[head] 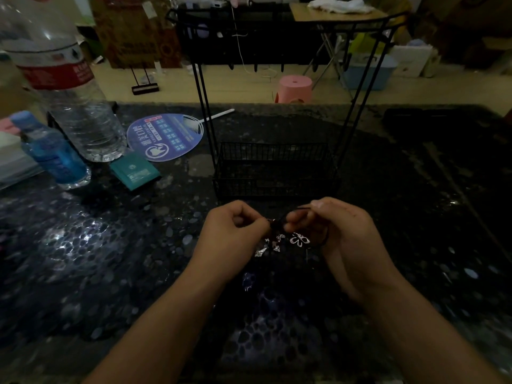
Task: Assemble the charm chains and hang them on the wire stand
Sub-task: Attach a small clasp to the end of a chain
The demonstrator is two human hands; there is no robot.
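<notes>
In the head view, the left hand and right hand meet at centre, each with fingers curled, pinching a thin dark cord. Small silver charms dangle below it, so assembly looks underway. At 12 o'clock from the hands stands the tall black wire stand; no chain is visible on its top bar, so hanging seems left to do. Its wire basket looks empty, though dim light hides detail. At 10 o'clock stands a clear plastic water bottle.
</notes>
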